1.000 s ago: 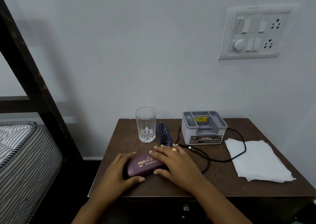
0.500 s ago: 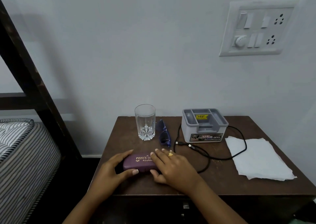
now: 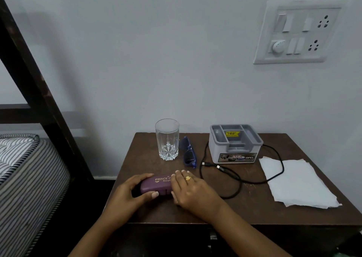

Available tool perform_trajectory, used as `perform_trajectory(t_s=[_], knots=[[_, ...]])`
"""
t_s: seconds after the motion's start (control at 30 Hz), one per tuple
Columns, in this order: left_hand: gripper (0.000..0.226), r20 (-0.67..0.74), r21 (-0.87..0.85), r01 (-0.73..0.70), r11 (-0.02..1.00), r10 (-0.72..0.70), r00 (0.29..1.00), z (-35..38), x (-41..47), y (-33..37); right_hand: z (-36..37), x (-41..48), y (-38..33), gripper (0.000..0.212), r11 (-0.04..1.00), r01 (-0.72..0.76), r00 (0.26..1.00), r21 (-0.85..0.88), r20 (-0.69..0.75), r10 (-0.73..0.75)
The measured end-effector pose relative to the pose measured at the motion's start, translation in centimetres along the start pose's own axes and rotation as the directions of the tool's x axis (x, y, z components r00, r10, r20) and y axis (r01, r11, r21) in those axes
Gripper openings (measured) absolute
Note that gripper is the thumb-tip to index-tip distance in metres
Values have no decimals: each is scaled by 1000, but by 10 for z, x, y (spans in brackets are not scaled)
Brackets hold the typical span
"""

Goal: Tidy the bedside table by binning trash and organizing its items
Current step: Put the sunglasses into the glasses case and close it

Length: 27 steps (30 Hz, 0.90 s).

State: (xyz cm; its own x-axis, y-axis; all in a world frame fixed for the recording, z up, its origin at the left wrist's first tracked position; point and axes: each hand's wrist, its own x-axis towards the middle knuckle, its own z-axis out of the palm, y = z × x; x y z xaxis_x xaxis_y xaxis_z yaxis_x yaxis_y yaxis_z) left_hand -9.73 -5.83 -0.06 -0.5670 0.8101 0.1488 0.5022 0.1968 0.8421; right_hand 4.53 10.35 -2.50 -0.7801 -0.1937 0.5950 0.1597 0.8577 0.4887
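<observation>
A purple glasses case (image 3: 156, 185) with gold lettering lies near the front left of the brown bedside table (image 3: 254, 213). My left hand (image 3: 127, 196) grips its left end, thumb along the front. My right hand (image 3: 193, 190), wearing a gold ring, lies over its right end. Behind the case, blue sunglasses (image 3: 189, 153) lie folded beside an empty clear glass (image 3: 167, 139). A grey plastic organizer box (image 3: 234, 144) stands at the back. A black cable (image 3: 235, 176) loops in front of it. A white tissue sheet (image 3: 295, 180) lies at the right.
A striped mattress (image 3: 25, 174) and dark wooden bed frame (image 3: 39, 92) stand to the left of the table. A white switchboard (image 3: 297, 31) is mounted on the wall above. The wall runs right behind the table.
Both hands have slid the case a little to the left and toward the front edge. The camera has tilted slightly, so the table sits lower in view.
</observation>
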Motion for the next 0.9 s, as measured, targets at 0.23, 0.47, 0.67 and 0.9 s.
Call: perform_trajectory(t_s=[0.23,0.47,0.67,0.9], knots=[[70,50,-16,25,1000,-25,998,-5,1,-3,-15,1,5,37,964,-116,992,239,82,99],[70,51,34,-20,999,19,999,-4,1,-4,-27,-31,30,53,586,-436,899,683,357,252],[79,36,50,-15,999,13,999,-4,-1,-5,-30,-25,41,53,311,-556,821,771,450,352],[96,8,0,15,1000,-15,1000,-1,-2,-6,-17,-2,45,25,59,-663,617,747,499,608]])
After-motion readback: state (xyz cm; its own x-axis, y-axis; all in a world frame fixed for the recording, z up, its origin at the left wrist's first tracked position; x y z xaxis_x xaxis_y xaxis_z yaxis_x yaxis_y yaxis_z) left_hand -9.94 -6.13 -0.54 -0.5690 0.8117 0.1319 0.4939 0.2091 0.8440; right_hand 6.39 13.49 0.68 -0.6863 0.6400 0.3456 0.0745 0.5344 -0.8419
